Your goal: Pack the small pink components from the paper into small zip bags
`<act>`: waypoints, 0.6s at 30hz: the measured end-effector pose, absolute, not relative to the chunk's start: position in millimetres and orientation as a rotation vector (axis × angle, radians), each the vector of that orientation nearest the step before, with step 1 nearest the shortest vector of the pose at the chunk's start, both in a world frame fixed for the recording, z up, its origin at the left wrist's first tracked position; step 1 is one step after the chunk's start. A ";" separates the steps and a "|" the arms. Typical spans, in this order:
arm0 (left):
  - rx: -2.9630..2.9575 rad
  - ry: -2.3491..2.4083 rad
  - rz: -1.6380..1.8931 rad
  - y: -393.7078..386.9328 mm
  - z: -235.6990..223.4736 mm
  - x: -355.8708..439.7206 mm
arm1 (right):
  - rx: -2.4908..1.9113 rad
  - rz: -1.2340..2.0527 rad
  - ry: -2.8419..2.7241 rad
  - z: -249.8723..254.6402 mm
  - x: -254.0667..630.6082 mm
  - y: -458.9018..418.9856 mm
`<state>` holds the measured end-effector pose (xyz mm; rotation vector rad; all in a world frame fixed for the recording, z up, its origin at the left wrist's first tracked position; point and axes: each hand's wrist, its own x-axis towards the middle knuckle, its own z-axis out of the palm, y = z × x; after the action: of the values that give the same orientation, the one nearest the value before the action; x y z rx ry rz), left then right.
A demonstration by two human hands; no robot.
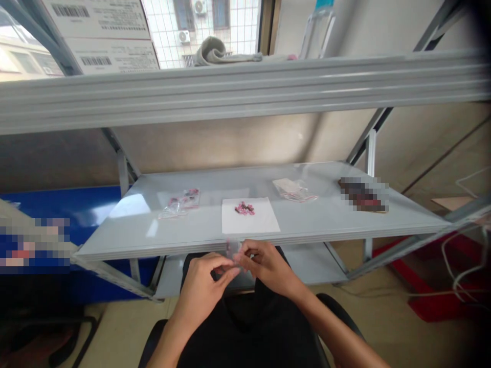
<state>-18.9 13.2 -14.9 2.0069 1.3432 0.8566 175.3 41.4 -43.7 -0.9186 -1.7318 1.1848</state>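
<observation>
Over my lap, just in front of the shelf edge, both hands pinch a small clear plastic bag (232,249). My left hand (205,281) grips it from the left with thumb and fingertips. From the other side my right hand (264,266) is closed on it; some of its fingers are curled. What the bag contains is too small to make out. Beyond the hands, a white sheet of paper (251,225) lies on the shelf. On the sheet sits a little heap of pink and dark brown pieces (244,208).
Left on the shelf (126,225) lie clear bags with pinkish contents (184,201). To the right are a stack of flat clear bags (294,190) and a blurred-out object (362,195). An upper shelf beam (245,89) crosses above, holding boxes (103,36), cloth (215,53) and a bottle (318,30).
</observation>
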 end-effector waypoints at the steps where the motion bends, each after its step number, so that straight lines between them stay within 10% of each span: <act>1: 1.983 1.309 0.815 12.5 -14.0 -17.0 | -0.904 1.129 -1.799 -42.1 177.7 38.9; 18: 2.302 1.675 0.689 26.2 -44.2 -0.6 | -1.268 0.587 -2.202 -49.7 193.0 27.8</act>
<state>-0.6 26.2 -44.2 2.3022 1.6750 0.6890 193.0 27.8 -49.7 -1.2676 -2.2021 0.5870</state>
